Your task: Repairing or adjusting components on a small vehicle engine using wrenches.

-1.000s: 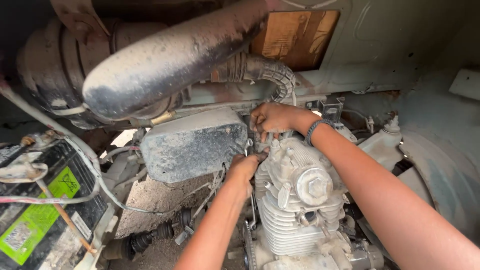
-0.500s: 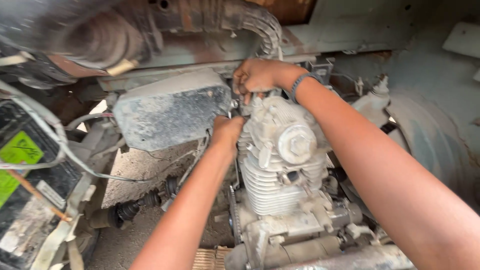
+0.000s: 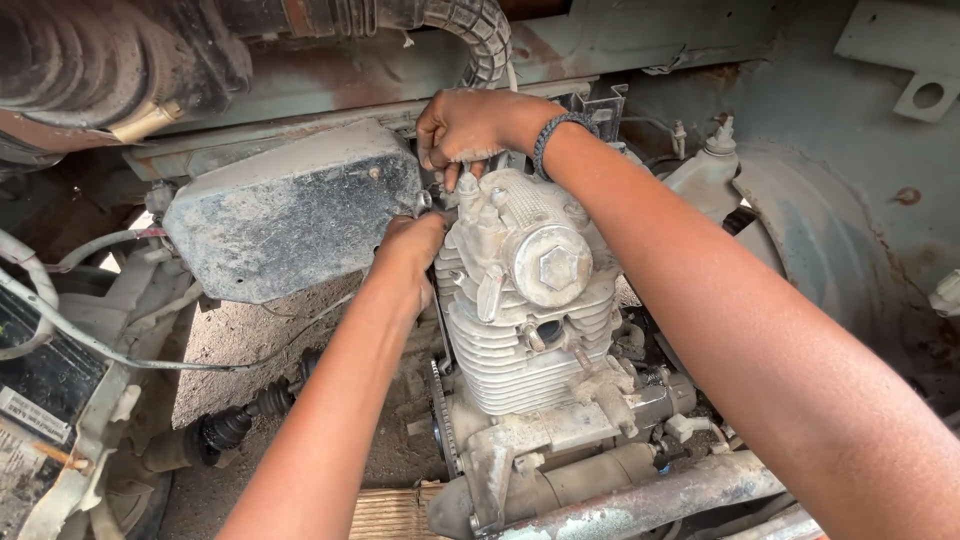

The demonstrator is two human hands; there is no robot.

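A dusty finned engine cylinder with a round hex-nut cap on its head sits in the middle. My left hand is curled against the left side of the cylinder head, beside a dusty black plastic box; what it grips is hidden. My right hand, with a dark bracelet on the wrist, is closed on a small part at the top of the head, fingers pointing down. The gap between box and head is where both hands meet.
A ribbed black hose curves down above my right hand. A rubber-booted shaft lies over sandy ground at lower left. A battery case with wires is at the left edge. A rusty pipe runs below the engine.
The view has tilted down and moved closer, so the engine fills more of the frame. Both hands stay at the top left of the cylinder head.
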